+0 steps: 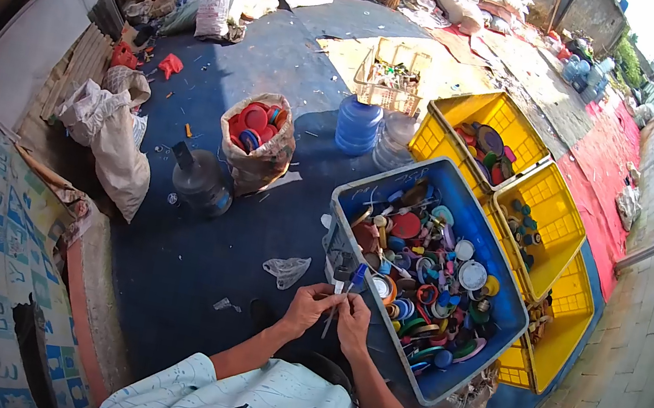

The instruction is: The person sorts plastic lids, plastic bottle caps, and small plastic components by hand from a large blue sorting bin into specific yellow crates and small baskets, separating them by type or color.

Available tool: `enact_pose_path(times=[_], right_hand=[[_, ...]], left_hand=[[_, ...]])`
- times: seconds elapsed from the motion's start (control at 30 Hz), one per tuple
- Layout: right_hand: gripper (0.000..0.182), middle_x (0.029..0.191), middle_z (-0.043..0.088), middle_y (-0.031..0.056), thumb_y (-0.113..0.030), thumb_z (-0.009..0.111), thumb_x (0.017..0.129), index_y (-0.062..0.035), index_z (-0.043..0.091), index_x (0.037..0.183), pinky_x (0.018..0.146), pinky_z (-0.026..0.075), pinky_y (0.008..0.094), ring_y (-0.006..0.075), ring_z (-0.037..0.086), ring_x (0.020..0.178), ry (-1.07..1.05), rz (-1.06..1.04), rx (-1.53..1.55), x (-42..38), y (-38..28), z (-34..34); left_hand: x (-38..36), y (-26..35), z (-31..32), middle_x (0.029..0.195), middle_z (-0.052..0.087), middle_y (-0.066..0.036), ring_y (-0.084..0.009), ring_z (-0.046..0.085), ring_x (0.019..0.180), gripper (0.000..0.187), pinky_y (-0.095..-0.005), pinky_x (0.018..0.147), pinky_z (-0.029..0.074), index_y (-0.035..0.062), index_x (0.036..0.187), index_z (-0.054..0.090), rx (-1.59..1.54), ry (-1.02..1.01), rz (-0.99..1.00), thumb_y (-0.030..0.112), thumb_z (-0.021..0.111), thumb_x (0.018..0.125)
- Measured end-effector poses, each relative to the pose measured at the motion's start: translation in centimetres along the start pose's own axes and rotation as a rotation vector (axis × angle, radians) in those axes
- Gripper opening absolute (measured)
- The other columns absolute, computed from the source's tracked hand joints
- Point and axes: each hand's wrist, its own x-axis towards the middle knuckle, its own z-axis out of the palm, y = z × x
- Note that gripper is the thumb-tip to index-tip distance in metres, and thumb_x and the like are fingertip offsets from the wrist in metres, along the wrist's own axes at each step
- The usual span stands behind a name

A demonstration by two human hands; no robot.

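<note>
My left hand (308, 306) is closed, its fingertips pinching a small black-and-white pump top (340, 280). Right beside it, my right hand (353, 324) is closed on a blue pump top (357, 276). A thin pale tube (327, 327) points down between the two hands. Both hands meet in front of my chest, at the near left side of a big blue crate (343, 198). Inside the crate lies a heap of mixed plastic lids and caps (435, 283) in many colours.
Yellow crates (561, 330) with more caps stand right of the blue crate. Beyond it are water jugs (357, 127) and a cream basket (388, 97). A sack of red lids (252, 159), a grey jug (202, 183) and a white sack (115, 151) stand on the left. Crumpled clear plastic (285, 271) lies nearby.
</note>
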Motion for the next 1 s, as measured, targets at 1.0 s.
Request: enact_pose_path(times=[1.0], right_hand=[[0.019, 0.078, 0.064, 0.0024, -0.016, 0.066, 0.089, 0.0000, 0.067, 0.098, 0.055, 0.045, 0.0209, 0.0070, 0.057, 0.062, -0.234, 0.248, 0.247, 28.5, -4.3, 31.5]], left_hand=[[21.0, 19.5, -31.6, 0.080, 0.063, 0.002, -0.0046, 0.052, 0.067, 0.018, -0.0202, 0.060, 0.042, 0.0032, 0.100, 0.067, -0.036, 0.273, 0.070, 0.011, 0.071, 0.084]])
